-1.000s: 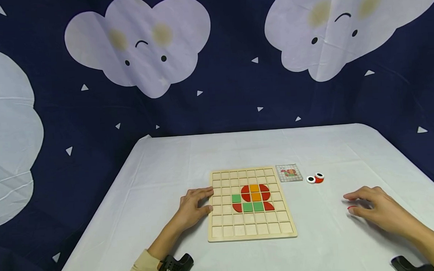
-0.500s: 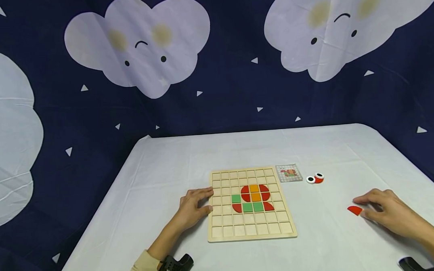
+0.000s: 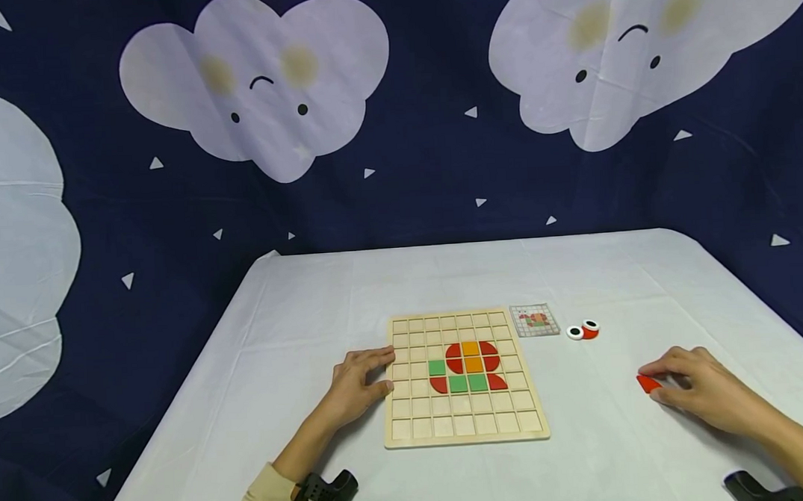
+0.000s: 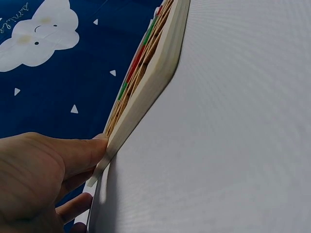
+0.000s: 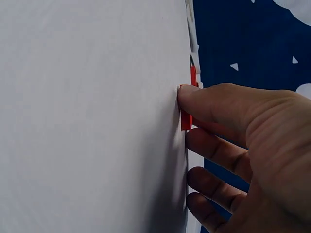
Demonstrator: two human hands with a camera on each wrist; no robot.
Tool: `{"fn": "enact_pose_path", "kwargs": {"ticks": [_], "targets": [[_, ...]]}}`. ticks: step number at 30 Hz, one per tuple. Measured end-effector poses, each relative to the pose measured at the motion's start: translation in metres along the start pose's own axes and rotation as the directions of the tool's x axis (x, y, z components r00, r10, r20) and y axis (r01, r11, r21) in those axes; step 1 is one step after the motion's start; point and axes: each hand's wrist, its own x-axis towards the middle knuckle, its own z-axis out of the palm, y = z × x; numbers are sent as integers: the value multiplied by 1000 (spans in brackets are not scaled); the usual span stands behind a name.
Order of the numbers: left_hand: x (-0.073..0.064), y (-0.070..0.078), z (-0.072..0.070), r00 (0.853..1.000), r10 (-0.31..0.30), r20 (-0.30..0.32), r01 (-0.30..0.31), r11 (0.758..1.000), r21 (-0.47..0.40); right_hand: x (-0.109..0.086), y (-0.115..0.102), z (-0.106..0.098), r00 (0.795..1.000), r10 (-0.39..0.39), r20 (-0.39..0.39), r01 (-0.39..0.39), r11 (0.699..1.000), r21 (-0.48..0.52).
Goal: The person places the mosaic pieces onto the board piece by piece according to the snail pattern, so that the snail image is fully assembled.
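Note:
My right hand (image 3: 707, 390) pinches a red, rounded tile (image 3: 646, 383) between thumb and forefinger, right of the wooden grid board (image 3: 466, 425). In the right wrist view the red tile (image 5: 186, 122) shows edge-on under my thumb, close over the white cloth; the other fingers bend loosely below. My left hand (image 3: 355, 383) rests against the board's left edge, thumb and fingertips touching it. In the left wrist view the thumb presses on the board's rim (image 4: 141, 104). Red rounded tiles (image 3: 454, 358), orange squares (image 3: 472, 356) and green squares (image 3: 468, 383) sit in the board's cells.
A small pattern card (image 3: 535, 320) lies by the board's upper right corner. Right of it are two round white eye tiles (image 3: 575, 332) with black centres, one overlapping a red piece (image 3: 590, 334). White cloth (image 3: 296, 307) covers the table; a dark cloud-print curtain (image 3: 433, 204) hangs behind.
My right hand first shifted right, showing more of the red tile, then came back left with the tile turned between thumb and forefinger. The left hand and board have stayed put.

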Motion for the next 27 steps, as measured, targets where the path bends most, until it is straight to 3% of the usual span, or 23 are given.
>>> {"fn": "enact_pose_path", "kwargs": {"ticks": [11,20,27], "targets": [[1,0,0,1000,-5,7,5,1000,-5,10,-16,4,999,25,25,-25,1000,13],[0,0,0,1000,-8,4,8,1000,-2,44,-66,16,993,58,104,-63,997,46],[1,0,-1,1000,1,7,-2,1000,6,69,-103,37,991,15,132,-29,994,104]]}}
